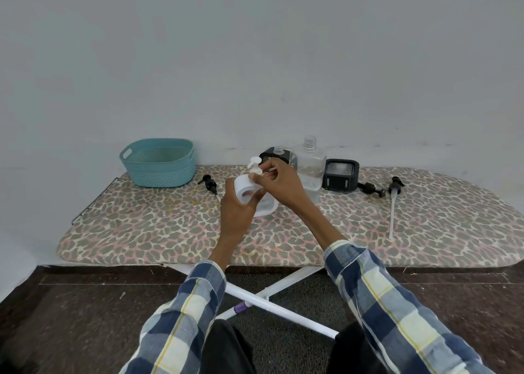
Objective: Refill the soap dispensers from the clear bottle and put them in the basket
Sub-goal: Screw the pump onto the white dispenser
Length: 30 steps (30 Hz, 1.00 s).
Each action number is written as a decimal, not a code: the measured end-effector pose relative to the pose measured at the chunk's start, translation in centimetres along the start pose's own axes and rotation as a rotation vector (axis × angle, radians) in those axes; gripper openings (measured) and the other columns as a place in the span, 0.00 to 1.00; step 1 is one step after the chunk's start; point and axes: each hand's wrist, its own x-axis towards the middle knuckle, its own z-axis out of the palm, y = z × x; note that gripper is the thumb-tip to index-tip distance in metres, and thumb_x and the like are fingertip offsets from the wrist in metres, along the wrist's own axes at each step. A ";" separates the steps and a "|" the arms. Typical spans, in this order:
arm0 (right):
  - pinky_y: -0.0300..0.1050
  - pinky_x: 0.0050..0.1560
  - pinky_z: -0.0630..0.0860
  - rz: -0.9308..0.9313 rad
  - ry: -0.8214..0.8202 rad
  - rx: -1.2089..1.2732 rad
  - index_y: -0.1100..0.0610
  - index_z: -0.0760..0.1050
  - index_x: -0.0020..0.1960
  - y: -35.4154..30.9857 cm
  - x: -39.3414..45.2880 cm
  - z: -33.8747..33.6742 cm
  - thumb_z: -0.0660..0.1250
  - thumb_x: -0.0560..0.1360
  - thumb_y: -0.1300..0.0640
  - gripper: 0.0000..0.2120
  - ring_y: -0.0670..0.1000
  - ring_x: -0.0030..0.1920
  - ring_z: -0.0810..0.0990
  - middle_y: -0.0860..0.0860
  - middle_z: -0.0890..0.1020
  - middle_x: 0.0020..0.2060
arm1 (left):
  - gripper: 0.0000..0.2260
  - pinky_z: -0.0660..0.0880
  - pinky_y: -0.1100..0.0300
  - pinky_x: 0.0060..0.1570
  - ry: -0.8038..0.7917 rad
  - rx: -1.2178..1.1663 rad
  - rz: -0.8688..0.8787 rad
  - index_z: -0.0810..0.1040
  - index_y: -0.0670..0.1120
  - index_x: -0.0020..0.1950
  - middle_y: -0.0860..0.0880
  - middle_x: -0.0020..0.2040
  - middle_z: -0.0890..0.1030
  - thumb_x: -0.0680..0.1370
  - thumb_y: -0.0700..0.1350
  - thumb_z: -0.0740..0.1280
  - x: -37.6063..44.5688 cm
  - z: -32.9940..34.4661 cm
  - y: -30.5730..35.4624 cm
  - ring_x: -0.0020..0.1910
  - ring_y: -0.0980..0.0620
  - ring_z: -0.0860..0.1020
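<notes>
My left hand (236, 208) grips a white soap dispenser (245, 189) standing on the ironing board (170, 232). At the dispenser's top, my right hand (279, 182) pinches its white pump head (254, 166). Behind my right hand stands the clear bottle (310, 169), uncapped and partly filled. A black dispenser (276, 154) with an open neck sits behind my hands, and a second black dispenser (340, 173) stands to the right of the clear bottle. The teal basket (158, 162) sits at the back left, with nothing seen inside.
Loose black pump heads lie on the board: one (209, 183) left of my hands, one (371, 189) right of the black dispenser, and one (394, 196) with a long white tube further right. A wall rises right behind the board. White crossed legs (272, 302) stand below.
</notes>
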 end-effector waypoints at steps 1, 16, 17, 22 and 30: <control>0.42 0.50 0.80 -0.003 0.022 -0.020 0.54 0.78 0.53 0.1 0.0 0.2 0.78 0.75 0.44 0.16 0.47 0.49 0.84 0.46 0.84 0.48 | 0.25 0.75 0.72 0.42 0.003 0.000 0.003 0.73 0.44 0.67 0.54 0.52 0.81 0.78 0.52 0.79 0.0 0.0 0.0 0.46 0.63 0.82; 0.44 0.57 0.81 -0.110 0.019 -0.045 0.55 0.78 0.63 0.2 -0.4 0.2 0.75 0.78 0.51 0.17 0.46 0.52 0.82 0.43 0.81 0.54 | 0.27 0.75 0.73 0.42 0.031 -0.009 0.020 0.73 0.44 0.70 0.50 0.56 0.82 0.78 0.51 0.80 0.1 0.0 -0.3 0.50 0.50 0.83; 0.46 0.60 0.81 -0.121 0.014 -0.061 0.55 0.80 0.64 0.2 -0.4 0.2 0.74 0.78 0.52 0.16 0.46 0.53 0.82 0.43 0.80 0.54 | 0.27 0.75 0.74 0.42 0.032 -0.009 0.022 0.73 0.43 0.70 0.50 0.56 0.82 0.77 0.52 0.80 0.1 0.0 -0.3 0.50 0.51 0.83; 0.38 0.49 0.78 -0.070 0.071 -0.054 0.54 0.78 0.58 0.2 -0.4 0.5 0.77 0.76 0.46 0.17 0.43 0.48 0.82 0.42 0.82 0.50 | 0.27 0.76 0.71 0.41 0.031 0.004 0.035 0.74 0.43 0.68 0.49 0.55 0.82 0.77 0.52 0.80 0.0 0.0 -0.4 0.49 0.50 0.83; 0.41 0.56 0.81 -0.066 0.071 0.015 0.55 0.83 0.59 0.7 -0.5 0.6 0.75 0.78 0.51 0.13 0.45 0.50 0.83 0.44 0.82 0.52 | 0.28 0.76 0.73 0.42 0.022 0.016 0.025 0.73 0.43 0.69 0.51 0.55 0.82 0.77 0.54 0.80 -0.1 0.0 -0.1 0.48 0.57 0.82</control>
